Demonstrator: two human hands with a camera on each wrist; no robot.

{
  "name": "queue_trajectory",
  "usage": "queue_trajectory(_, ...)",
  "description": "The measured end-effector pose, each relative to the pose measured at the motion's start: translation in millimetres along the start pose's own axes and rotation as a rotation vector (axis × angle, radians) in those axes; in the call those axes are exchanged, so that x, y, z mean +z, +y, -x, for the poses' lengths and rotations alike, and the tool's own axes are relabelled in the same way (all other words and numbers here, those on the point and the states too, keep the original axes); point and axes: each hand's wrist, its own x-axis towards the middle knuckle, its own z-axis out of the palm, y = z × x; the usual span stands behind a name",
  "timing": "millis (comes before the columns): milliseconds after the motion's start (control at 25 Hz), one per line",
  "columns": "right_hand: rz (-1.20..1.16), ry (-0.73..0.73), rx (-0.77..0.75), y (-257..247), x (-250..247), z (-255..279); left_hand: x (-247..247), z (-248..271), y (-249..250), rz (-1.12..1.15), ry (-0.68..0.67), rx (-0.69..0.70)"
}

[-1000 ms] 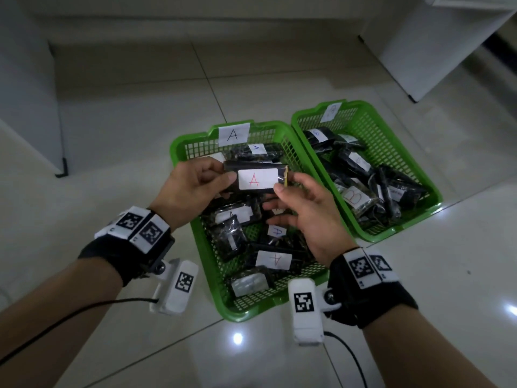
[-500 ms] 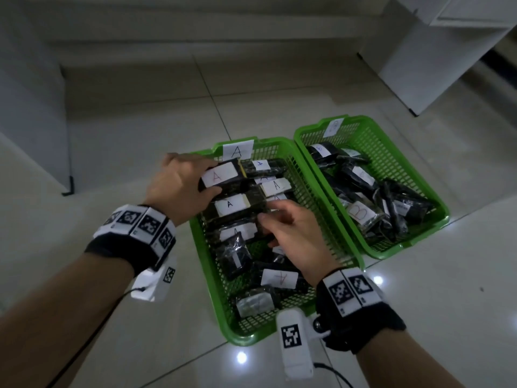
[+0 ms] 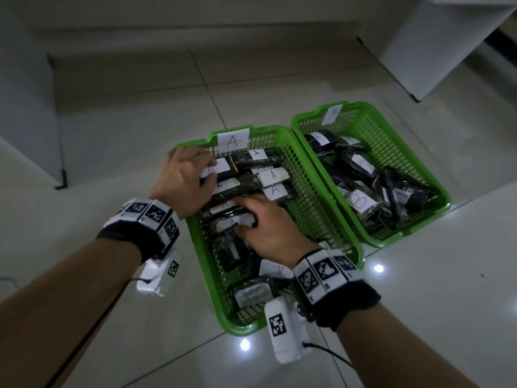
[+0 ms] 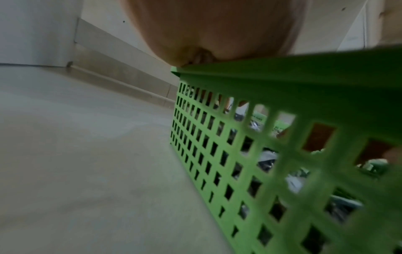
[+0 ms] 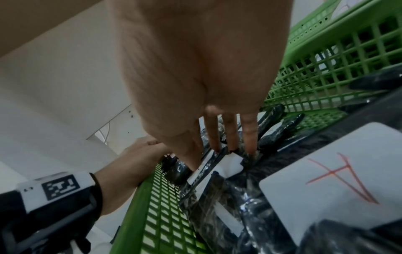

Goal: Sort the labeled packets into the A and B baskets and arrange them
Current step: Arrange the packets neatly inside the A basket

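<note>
The scene is viewed by the head camera from above, forward and down, with both forearms entering from the lower frame and the A basket (image 3: 330, 219) at centre. From the left wrist camera, held low outside that basket, its mesh wall (image 4: 250, 154) is seen very near, filling the lower right. From the right wrist camera, inside the basket, the fingers (image 5: 230, 130) are looked along. The A basket is shared by all three views
</note>
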Motion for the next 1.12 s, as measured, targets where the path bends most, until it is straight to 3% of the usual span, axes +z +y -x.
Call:
queue_trajectory(80, -0.015, 0.089, 0.039, 3.9, -1.2, 9.4, -2.4, 7.0, -1.7, -0.014, -0.067, 0.043)
queue_trajectory(240, 0.047, -0.034, 0.098, 1.2, 12.4, 20.0, 0.6, 20.8, 4.7, 0.038, -0.097, 0.017)
queue_trajectory(480, -0.117, -0.02, 0.121, -0.6, 29.2, 17.0, 0.8, 20.8, 8.2, 0.048, -0.083, -0.018)
queue_trajectory(720, -0.547, 0.207, 0.158, 12.8, 9.4, 29.1, -1.4, 19.6, 9.5, 0.032, -0.089, -0.007)
queue_trajectory(960, -0.82, 0.214, 0.16, 18.8, -1.0, 43.8, -6.4, 17.3, 14.2, 0.024, -0.113, 0.007)
queue_trajectory(1120, -0.882, 0.297, 0.211, 20.0, 0.1, 38.6, -0.3, 17.1, 30.6, 0.184, -0.096, 0.091)
